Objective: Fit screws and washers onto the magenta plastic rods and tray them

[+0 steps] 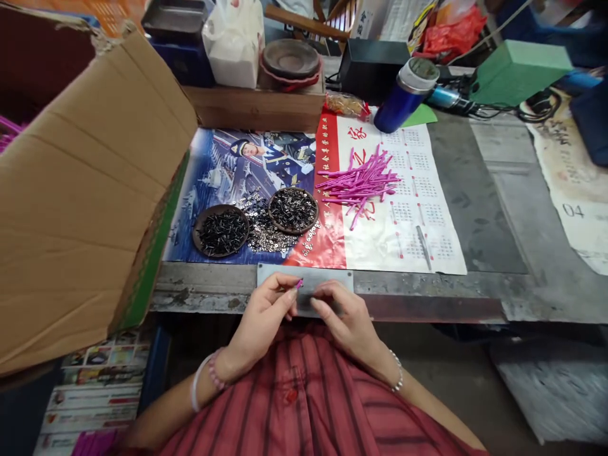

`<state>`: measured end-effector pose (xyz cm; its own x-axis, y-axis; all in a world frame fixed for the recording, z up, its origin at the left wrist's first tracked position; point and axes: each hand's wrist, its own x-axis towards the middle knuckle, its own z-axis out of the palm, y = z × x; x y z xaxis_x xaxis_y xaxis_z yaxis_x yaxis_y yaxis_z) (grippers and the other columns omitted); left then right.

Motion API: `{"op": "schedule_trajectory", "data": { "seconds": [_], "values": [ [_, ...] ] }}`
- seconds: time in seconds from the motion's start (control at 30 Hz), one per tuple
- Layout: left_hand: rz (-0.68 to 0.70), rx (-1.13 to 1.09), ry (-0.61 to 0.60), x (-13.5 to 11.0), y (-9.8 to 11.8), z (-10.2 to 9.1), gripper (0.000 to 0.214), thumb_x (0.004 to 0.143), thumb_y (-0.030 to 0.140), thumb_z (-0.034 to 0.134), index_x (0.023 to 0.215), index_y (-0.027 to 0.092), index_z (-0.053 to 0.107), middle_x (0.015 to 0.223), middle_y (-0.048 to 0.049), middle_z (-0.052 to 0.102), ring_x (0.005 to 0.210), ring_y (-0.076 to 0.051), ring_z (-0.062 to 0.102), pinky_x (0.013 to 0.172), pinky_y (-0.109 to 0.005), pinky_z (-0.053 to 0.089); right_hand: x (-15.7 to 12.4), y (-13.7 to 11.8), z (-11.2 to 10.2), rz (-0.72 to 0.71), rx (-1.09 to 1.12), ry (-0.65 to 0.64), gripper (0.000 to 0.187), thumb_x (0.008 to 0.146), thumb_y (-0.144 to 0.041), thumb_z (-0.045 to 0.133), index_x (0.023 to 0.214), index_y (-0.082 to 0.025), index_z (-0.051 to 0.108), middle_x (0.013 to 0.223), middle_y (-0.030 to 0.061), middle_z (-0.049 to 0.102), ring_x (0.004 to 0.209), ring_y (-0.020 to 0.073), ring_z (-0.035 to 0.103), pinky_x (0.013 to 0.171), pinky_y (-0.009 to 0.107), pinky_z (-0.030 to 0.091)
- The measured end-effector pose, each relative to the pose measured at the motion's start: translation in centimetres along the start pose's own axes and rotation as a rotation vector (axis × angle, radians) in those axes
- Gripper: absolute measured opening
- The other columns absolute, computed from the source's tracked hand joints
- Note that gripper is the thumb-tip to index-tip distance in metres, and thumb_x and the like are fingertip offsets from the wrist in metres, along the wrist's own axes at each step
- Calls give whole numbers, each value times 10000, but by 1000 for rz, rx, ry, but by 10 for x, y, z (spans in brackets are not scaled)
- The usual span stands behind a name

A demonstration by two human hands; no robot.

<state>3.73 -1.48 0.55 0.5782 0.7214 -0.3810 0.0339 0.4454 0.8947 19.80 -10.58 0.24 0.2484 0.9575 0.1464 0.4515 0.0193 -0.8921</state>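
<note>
My left hand [266,311] is closed in a pinch on a thin pink stick [299,284]; only its end shows, with something small and dark at the tip. Just to the right, my right hand [349,318] has its fingers curved, thumb and forefinger slightly apart, and nothing visible between them. Both hands are over a grey metal plate [306,273] at the table edge. Beyond lie a round dish of black screw-like pieces [221,232], a second dish of dark and silvery pieces [293,211], loose small washers [270,240] and a pile of pink sticks [363,180].
A large cardboard box [95,171] stands on the left. A calendar poster [418,209] covers part of the table, with a slim metal tool [422,247] on it. Behind are a wooden box [261,109], a blue flask [403,98] and a green box [520,73].
</note>
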Motion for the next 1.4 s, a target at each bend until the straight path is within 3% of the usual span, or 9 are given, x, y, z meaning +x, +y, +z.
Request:
{"op": "schedule_trajectory", "data": {
  "seconds": [0.17, 0.3, 0.6, 0.73, 0.83, 1.03, 1.13, 1.27, 1.4],
  "values": [
    [6, -164, 79, -14, -4, 6, 206, 877, 326, 743, 1022, 191, 687, 856, 0, 656, 600, -77, 543, 543, -183, 455, 16, -8, 21, -102, 7, -3, 99, 1001, -242, 574, 919, -206, 615, 867, 59, 691, 791, 189, 670, 709, 301, 544],
    [35, -161, 79, -18, -7, 6, 247, 900, 389, 723, 1052, 204, 666, 797, 17, 625, 537, -72, 494, 475, -176, 409, 24, -15, 31, -147, -40, 28, 169, 1001, -207, 516, 845, -215, 580, 783, 36, 658, 708, 169, 633, 657, 290, 519],
    [280, -89, 254, -27, -19, 13, 210, 941, 402, 677, 1034, 215, 660, 738, 38, 564, 529, -73, 441, 500, -181, 395, 38, -10, 50, -411, -172, 218, 331, 1057, -334, 440, 753, -236, 528, 630, 8, 558, 568, 163, 515, 548, 296, 410],
    [287, -92, 273, -28, -24, 16, 188, 945, 389, 674, 1010, 213, 676, 737, 34, 558, 542, -75, 433, 512, -182, 397, 39, -14, 51, -249, -130, 113, 462, 1072, -334, 378, 620, -244, 408, 528, -31, 428, 465, 130, 400, 484, 289, 331],
    [307, -99, 272, -28, -24, 17, 174, 947, 373, 676, 1005, 209, 687, 780, 22, 580, 556, -70, 449, 520, -180, 409, 38, -17, 49, -147, 36, 99, 475, 1075, -418, 395, 637, -237, 419, 547, -33, 462, 476, 120, 456, 477, 263, 362],
    [258, -160, 308, -26, -25, 21, 222, 930, 400, 694, 1021, 198, 686, 793, 12, 613, 547, -66, 454, 512, -178, 410, 38, -10, 52, -349, -142, 262, 337, 1050, -326, 440, 737, -235, 523, 608, 5, 560, 547, 151, 527, 536, 283, 412],
    [206, -162, 330, -25, -29, 21, 249, 917, 408, 703, 1035, 190, 682, 765, 16, 606, 548, -72, 454, 513, -183, 410, 39, -8, 54, -284, -225, 244, 389, 1053, -318, 423, 677, -240, 485, 559, -10, 511, 492, 139, 464, 505, 283, 364],
    [188, -192, 331, -25, -31, 20, 267, 900, 426, 716, 1013, 189, 669, 673, 47, 541, 525, -74, 431, 502, -180, 397, 40, -9, 50, -107, -37, 107, 443, 1038, -419, 489, 636, -232, 466, 537, -32, 497, 469, 117, 457, 469, 248, 352],
    [183, -202, 332, -26, -28, 20, 282, 897, 443, 718, 1008, 189, 666, 678, 45, 546, 517, -69, 428, 490, -176, 386, 37, -9, 48, -223, -33, 150, 350, 1025, -421, 519, 736, -226, 547, 624, 1, 582, 559, 147, 548, 534, 263, 428]
  ]
}}
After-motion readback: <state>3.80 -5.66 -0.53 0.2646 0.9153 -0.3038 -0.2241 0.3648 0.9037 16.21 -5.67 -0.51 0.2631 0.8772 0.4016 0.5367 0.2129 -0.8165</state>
